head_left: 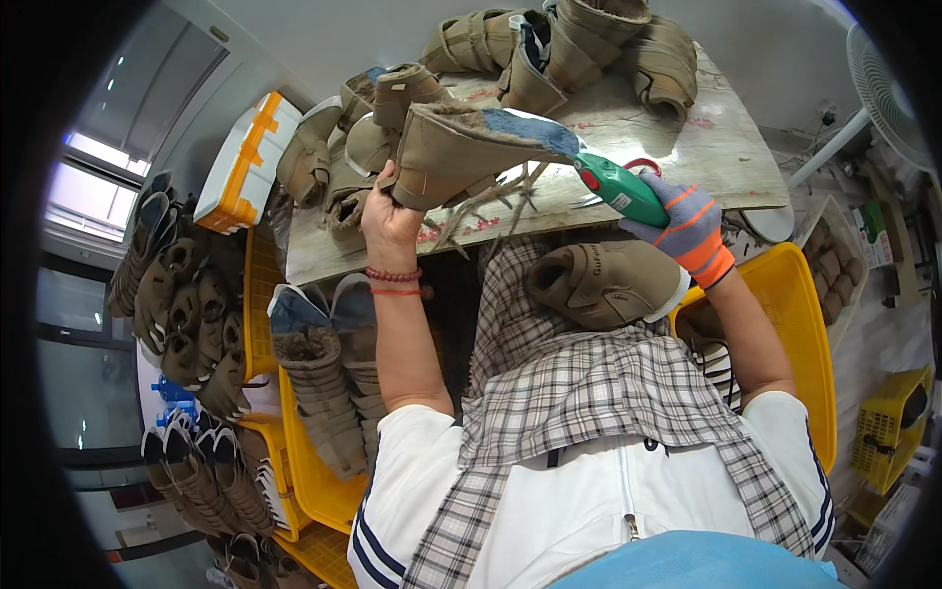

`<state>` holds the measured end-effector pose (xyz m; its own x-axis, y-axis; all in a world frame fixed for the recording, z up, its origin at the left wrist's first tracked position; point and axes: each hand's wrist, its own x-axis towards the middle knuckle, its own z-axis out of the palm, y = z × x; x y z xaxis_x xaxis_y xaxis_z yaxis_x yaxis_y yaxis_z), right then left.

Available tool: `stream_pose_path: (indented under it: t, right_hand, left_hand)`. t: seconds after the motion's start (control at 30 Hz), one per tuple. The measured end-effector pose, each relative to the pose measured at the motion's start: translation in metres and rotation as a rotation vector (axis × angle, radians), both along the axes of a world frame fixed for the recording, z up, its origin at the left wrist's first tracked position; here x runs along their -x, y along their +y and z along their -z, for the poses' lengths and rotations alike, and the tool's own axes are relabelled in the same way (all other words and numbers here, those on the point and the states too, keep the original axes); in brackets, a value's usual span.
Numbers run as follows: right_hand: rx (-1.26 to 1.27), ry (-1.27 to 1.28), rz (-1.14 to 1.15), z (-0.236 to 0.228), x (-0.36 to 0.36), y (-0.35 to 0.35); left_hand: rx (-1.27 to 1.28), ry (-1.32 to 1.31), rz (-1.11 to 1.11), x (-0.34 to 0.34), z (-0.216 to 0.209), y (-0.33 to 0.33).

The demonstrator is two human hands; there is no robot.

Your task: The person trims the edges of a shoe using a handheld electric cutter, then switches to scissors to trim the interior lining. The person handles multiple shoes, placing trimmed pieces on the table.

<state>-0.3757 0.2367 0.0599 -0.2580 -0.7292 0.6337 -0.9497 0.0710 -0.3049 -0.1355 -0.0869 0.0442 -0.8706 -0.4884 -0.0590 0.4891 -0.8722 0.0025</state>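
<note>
My left hand (pixel 391 218), bare and with red bracelets at the wrist, is closed on a brown shoe upper (pixel 442 157) with a fuzzy lining and a blue-and-white edge. It is held up over the table's near edge. In my right hand (pixel 689 231), which wears a grey and orange glove, is a green handheld electric tool (pixel 623 193) with a red button. The tool's front end meets the upper's blue end; its working tip cannot be made out. Another brown shoe upper (pixel 608 285) lies on my lap, over a plaid apron (pixel 589 393).
Several brown uppers (pixel 579 49) are heaped on the marbled table (pixel 741 162). Yellow bins (pixel 800 363) stand on both sides of me, with stacked uppers (pixel 324 393) at the left. A white-and-orange box (pixel 250 162) is at the far left, a fan (pixel 888 93) at the far right.
</note>
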Motion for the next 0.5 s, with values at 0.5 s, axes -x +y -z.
stream_pose_path:
  t: [0.5]
  right_hand:
    - [0.049, 0.043, -0.063, -0.005, -0.007, -0.006]
  left_hand:
    - [0.005, -0.019, 0.053, 0.027, 0.003, 0.025]
